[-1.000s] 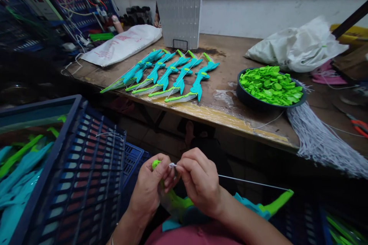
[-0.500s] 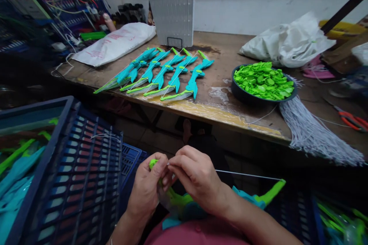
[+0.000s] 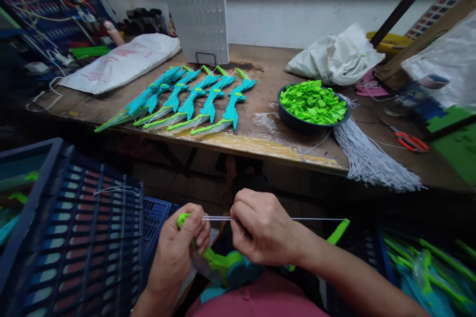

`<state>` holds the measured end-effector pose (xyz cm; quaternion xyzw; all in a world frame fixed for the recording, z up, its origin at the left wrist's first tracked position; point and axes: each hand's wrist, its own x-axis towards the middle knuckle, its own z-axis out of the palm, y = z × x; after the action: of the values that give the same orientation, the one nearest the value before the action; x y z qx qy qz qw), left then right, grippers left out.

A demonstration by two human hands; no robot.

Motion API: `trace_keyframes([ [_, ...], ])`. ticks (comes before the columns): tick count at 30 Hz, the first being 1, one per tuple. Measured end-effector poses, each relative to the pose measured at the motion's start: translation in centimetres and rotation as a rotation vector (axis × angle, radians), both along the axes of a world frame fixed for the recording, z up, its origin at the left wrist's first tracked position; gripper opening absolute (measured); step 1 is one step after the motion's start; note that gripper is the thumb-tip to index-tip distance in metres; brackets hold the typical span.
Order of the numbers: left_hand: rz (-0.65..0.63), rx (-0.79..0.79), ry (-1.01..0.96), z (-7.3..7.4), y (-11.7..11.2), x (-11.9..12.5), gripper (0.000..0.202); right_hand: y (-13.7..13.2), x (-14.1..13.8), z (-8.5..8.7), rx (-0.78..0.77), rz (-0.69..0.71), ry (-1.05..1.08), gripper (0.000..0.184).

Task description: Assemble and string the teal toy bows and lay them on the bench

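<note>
A green and teal toy bow (image 3: 220,261) lies across my lap, partly hidden by my right forearm. My left hand (image 3: 176,242) is closed round one green limb end, thumb on top near the tip. White string (image 3: 318,219) stretches from that end to the green tip at the far right. Pinched between the fingers of my right hand (image 3: 262,228) is the string, drawn out from the left tip in what look like doubled strands. Several finished-looking toy bows (image 3: 229,104) with strings lie side by side on the wooden table (image 3: 266,146).
A dark bowl (image 3: 292,124) of small green plastic pieces stands on the table, beside a bundle of white strings (image 3: 372,158) and red-handled scissors (image 3: 411,141). White sacks (image 3: 122,62) lie behind. A blue crate (image 3: 100,228) flanks me at left; more bow parts (image 3: 427,277) sit at right.
My right hand has moved right, away from my left hand, drawing the string out taut between them. The camera view has swung a little to the right.
</note>
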<state>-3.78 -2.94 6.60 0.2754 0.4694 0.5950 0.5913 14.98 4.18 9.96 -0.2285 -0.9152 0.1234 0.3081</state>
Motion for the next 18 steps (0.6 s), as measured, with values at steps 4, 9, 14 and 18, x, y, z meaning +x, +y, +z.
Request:
trace_keyframes([
  [4,-0.032,0.013,0.034,0.1,-0.1,0.0,0.036,0.8,0.6,0.4,0.138,0.045,-0.116,0.017],
  [9,-0.065,0.022,0.055,0.3,-0.2,0.1,0.036,1.8,1.4,1.0,0.134,0.028,-0.126,0.019],
  [14,-0.095,0.015,-0.021,0.0,0.7,0.3,0.037,1.0,0.8,0.9,0.136,-0.031,-0.11,0.023],
  [18,-0.081,0.119,-0.169,0.8,3.1,-2.5,0.04,-1.1,0.9,1.9,0.202,-0.118,-0.018,0.022],
])
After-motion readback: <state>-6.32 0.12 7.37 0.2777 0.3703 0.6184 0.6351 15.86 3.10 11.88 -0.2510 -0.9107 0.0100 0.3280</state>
